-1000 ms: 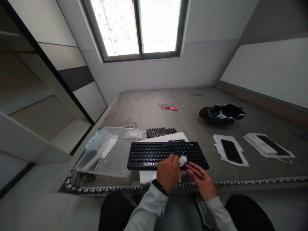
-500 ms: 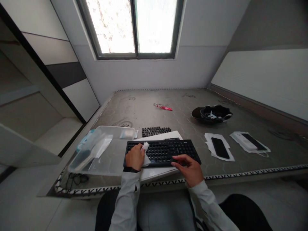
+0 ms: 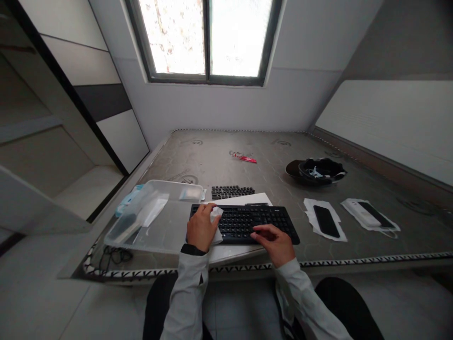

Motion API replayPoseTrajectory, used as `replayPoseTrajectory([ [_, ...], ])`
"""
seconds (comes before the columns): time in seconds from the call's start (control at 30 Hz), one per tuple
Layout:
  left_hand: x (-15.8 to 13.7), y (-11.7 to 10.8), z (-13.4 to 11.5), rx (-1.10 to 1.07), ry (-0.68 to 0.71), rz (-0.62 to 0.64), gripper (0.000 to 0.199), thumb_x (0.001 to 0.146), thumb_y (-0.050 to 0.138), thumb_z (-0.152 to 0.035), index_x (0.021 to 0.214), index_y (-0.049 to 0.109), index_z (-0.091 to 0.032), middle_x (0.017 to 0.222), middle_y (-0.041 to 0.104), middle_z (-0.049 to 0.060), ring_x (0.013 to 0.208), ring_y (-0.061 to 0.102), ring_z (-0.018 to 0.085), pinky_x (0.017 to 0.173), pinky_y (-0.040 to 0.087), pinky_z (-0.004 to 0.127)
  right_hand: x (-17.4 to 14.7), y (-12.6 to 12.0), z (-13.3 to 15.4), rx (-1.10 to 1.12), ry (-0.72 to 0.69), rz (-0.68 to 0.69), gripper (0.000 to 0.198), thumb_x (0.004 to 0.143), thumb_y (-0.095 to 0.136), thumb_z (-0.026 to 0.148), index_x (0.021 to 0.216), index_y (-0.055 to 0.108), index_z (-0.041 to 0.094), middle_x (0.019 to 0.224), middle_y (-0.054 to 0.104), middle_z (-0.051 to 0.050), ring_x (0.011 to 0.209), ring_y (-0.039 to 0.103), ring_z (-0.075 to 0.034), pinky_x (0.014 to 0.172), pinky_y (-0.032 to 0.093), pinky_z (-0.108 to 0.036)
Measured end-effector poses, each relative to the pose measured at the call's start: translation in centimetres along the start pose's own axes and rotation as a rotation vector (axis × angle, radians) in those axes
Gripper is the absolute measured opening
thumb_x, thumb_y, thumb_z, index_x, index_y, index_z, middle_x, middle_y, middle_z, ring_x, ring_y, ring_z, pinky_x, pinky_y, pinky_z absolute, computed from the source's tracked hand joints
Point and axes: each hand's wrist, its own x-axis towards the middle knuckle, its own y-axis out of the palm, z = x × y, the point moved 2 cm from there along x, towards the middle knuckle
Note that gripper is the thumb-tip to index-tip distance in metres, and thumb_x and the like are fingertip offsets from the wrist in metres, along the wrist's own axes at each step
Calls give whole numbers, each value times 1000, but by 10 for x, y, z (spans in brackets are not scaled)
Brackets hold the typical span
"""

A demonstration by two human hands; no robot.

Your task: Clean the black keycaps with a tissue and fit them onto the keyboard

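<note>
Left hand: the left hand (image 3: 203, 229) is closed on a crumpled white tissue (image 3: 216, 214), pinched between thumb and curled fingers, with a loose tail hanging below it.
Right hand: thumb and forefinger of the right hand (image 3: 254, 232) are brought close, near the keyboard's lower edge – whether they touch, or hold anything small, I cannot tell.
Keyboard: the black keyboard (image 3: 244, 216) lies at lower centre of the frame; its long axis runs across the picture, dipping slightly at the right end. From the tissue grip nearly all of it stretches rightward. The left hand is nearer its left end, the right hand nearer its number keys.
Left arm: rises almost straight from the bottom of the frame, back of the hand up, a black wristband (image 3: 194, 250) at the cuff.
Right arm: slants in from lower right toward upper left, palm turned inward.
White board: a flat white board (image 3: 230, 253) lies under the keyboard, showing above and below it.
Loose keys: a block of black keycaps (image 3: 232, 191), just above the keyboard in the frame.
Tub: a clear plastic tub (image 3: 159, 238), lower left, beside the left hand.
Phone: a dark phone (image 3: 326, 221) on white paper, right of the keyboard.
Cap: a dark cap (image 3: 295, 169), farther up at right.
</note>
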Motion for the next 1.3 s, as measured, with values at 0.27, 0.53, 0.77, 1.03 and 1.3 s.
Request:
replayPoseTrajectory([
  [0.27, -1, -2, -13, -75, 225, 94, 16, 84, 62, -33, 99, 62, -29, 93, 66, -3, 84, 61, 14, 68, 41, 24, 31, 23, -7, 73, 137, -29, 34, 51, 82, 42, 66, 67, 16, 55, 66, -1, 51, 60, -14, 50, 50, -25],
  [0.53, 0, 16, -16, -89, 279, 96, 23, 86, 57, -41, 107, 60, -31, 98, 66, -3, 84, 62, 15, 66, 41, 23, 64, 57, -11, 469, 331, 197, 40, 58, 79, 45, 83, 68, 15, 68, 73, -5, 61, 69, -16, 57, 58, -25],
  [0.77, 1, 23, -12, -147, 307, 47, 24, 88, 54, -38, 111, 59, -34, 103, 66, -4, 87, 62, 15, 66, 42, 23, 63, 67, -11, 400, 252, 354, 39, 68, 70, 48, 94, 66, 18, 74, 73, -3, 67, 70, -18, 62, 60, -29],
  [1.03, 4, 31, -3, -271, 348, 8, 15, 87, 57, -28, 100, 65, -27, 97, 70, -3, 86, 64, 14, 75, 45, 23, 56, 66, -9, 311, 120, 398, 36, 72, 66, 50, 88, 53, 20, 68, 71, -1, 67, 70, -20, 68, 58, -36],
  [1.3, 6, 35, 3, -388, 407, -27, 22, 88, 56, -18, 104, 68, -26, 93, 72, -1, 84, 66, 13, 75, 48, 22, 60, 60, 3, 254, 94, 494, 37, 66, 72, 45, 89, 59, 18, 77, 73, -4, 73, 70, -20, 70, 56, -34],
])
